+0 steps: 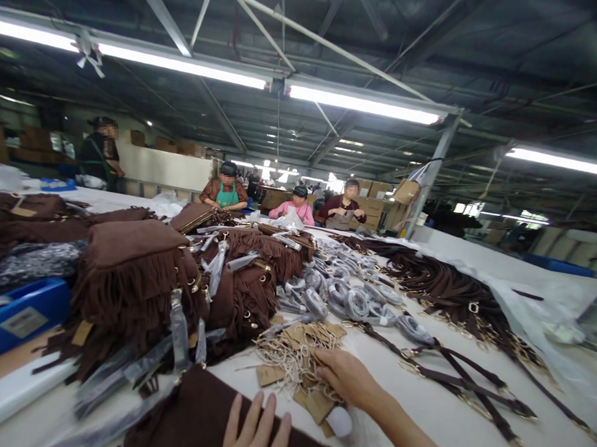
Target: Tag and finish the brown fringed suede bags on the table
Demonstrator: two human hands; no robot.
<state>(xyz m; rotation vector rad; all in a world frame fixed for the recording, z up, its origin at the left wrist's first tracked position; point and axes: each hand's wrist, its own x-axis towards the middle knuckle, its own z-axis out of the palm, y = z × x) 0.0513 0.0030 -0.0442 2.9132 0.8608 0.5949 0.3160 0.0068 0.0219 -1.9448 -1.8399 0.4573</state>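
Observation:
My left hand [254,429] lies with its fingers spread on a dark brown bag [188,416] at the bottom. To its right, my right hand [346,376] reaches into a heap of kraft paper hang tags [312,339] with tangled white strings [290,357]. Its fingers are bent together among the strings; what they pinch is hidden. A small white round object [339,421] lies by the tags, below my right hand. Beyond the left hand, brown fringed bags [135,272] are piled up, with plastic-wrapped straps [178,330] hanging from them.
Coiled wrapped straps [355,300] fill the middle of the white table. Brown straps with gold clasps [456,368] lie at right, beside a long bundle of straps [431,280]. A blue tape dispenser [28,318] stands at left. Several people [227,190] work across the table.

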